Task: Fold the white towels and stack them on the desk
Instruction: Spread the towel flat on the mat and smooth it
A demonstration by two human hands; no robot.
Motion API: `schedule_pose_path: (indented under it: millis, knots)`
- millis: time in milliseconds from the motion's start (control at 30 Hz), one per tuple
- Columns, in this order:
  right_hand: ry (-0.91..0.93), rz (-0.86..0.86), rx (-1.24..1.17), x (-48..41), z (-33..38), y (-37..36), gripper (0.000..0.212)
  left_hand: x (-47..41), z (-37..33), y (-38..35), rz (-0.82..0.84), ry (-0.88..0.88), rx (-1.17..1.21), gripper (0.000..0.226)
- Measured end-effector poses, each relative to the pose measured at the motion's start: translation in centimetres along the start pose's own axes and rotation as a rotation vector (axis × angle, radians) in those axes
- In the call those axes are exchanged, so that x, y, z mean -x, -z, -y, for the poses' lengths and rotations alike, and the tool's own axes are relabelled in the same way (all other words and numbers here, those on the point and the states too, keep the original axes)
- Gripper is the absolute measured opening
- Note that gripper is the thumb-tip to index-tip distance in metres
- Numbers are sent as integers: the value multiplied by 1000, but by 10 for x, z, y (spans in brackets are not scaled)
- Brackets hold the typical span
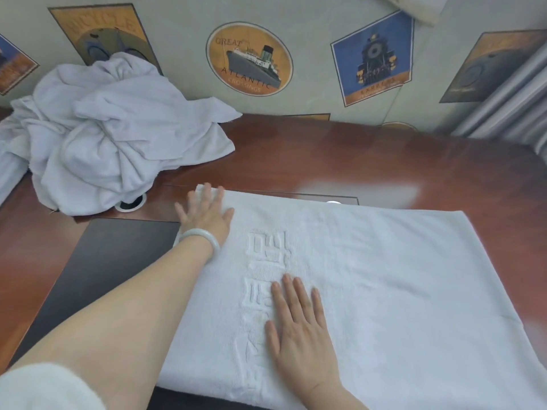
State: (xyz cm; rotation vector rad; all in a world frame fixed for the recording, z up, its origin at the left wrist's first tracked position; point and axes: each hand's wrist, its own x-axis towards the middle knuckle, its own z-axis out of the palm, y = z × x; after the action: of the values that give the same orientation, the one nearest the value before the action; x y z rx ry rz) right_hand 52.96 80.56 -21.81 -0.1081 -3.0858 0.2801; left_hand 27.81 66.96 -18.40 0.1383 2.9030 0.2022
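Note:
A white towel (399,291) with raised woven characters lies spread flat on the reddish-brown desk (370,161), reaching the near edge. My left hand (205,214), a pale bangle on its wrist, rests flat with fingers apart on the towel's far left corner. Lower down, my right hand (302,329) lies palm-down on the towel beside the characters. Neither hand grips anything. A crumpled heap of white towels (112,137) sits at the desk's back left, against the wall.
A dark desk mat (103,267) lies left of the towel, partly under it. A round cable hole (130,204) peeks from under the heap. The wall with travel posters (248,59) rises right behind the desk; grey curtain folds (515,102) hang at right.

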Motion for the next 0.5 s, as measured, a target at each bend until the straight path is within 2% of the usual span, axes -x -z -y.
schedule_pose_path:
  millis: [67,133,200,300,433,500]
  knots:
    - [-2,15,-13,0,0,1,65,13,2,2,-65,95,59,65]
    - [2,10,-22,0,0,2,65,38,4,-10,-158,-85,-25,65]
    - [7,-5,-19,0,0,0,65,55,11,-20,-128,-218,-47,62]
    - [15,-40,-16,0,-2,-4,65,52,18,-25,-47,-118,8,60]
    - [28,-179,-10,-19,4,9,53,54,14,-28,-83,-132,-20,62]
    - [-44,-253,-18,-56,1,25,47,53,15,-28,-84,-124,-13,62]
